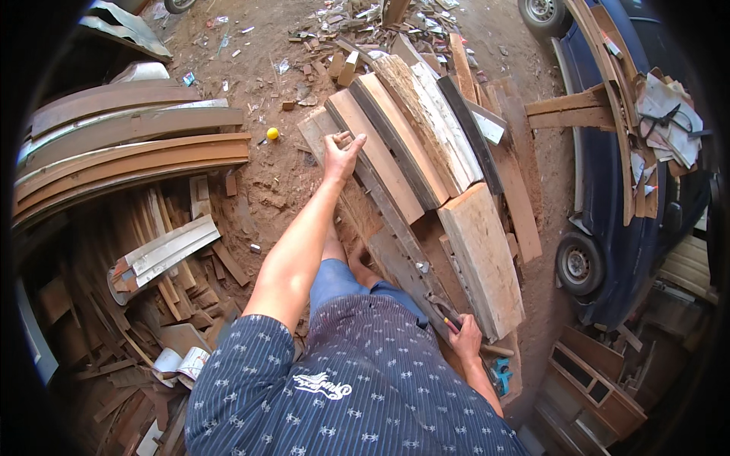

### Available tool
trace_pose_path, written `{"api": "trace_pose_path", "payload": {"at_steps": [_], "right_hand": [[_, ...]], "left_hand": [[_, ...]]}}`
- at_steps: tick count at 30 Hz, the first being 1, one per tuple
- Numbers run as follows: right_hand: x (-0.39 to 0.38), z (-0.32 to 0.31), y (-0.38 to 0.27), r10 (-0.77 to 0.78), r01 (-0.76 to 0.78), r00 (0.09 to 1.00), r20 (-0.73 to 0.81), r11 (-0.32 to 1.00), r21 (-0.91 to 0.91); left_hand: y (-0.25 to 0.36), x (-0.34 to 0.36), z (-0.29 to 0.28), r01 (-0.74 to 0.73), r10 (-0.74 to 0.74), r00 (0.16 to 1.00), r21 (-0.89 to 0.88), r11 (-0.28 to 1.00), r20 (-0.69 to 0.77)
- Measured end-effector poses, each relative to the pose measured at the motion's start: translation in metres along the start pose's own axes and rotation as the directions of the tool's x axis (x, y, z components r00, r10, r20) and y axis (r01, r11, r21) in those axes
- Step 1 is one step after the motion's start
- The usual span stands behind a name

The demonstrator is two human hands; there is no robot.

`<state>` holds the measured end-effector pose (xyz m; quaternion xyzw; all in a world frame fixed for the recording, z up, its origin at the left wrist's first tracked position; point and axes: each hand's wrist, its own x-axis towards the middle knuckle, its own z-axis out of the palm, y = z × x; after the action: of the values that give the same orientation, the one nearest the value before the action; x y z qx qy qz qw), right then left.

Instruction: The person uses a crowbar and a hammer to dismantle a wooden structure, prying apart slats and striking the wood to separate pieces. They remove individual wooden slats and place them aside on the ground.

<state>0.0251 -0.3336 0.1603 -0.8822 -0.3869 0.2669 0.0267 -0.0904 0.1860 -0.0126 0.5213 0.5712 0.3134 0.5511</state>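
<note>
My left hand (342,157) is closed at the far left end of a low stack of boards, thumb on top; anything in its grip is too small to make out. Beside it lies a light brown plank (374,156). Lower right, my right hand (465,339) grips pincers (450,322) with dark jaws and a reddish handle, above the near end of a long board (399,266). A thick pale wooden block (487,262) lies just beyond that hand. Next to the wrist are a round wooden handle (498,350) and a teal tool (502,375).
Curved-looking stacked beams (137,144) and scrap wood (175,281) fill the left. A yellow ball (272,134) lies on the dirt ground. Wood scraps and litter (357,30) spread at the back. A dark blue vehicle (608,243) stands at the right, beside a wooden beam (570,110).
</note>
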Motion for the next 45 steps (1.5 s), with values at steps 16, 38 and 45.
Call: {"api": "trace_pose_path", "payload": {"at_steps": [16,38,45], "right_hand": [[-0.110,0.007,0.091,0.270,-0.256,0.950,0.160,0.961,-0.102],[0.117,-0.137,-0.113,0.193,-0.491,0.697,0.690,0.830,0.264],[0.201,-0.166,-0.162,0.324,-0.517,0.383,0.865,0.851,-0.090]], "left_hand": [[0.043,-0.156,0.035,-0.190,0.093,0.974,0.530,0.826,0.204],[0.000,-0.135,0.066,-0.147,0.142,0.989,0.453,0.879,0.045],[0.000,-0.136,0.069,-0.155,0.157,0.987,0.400,0.903,0.029]]}}
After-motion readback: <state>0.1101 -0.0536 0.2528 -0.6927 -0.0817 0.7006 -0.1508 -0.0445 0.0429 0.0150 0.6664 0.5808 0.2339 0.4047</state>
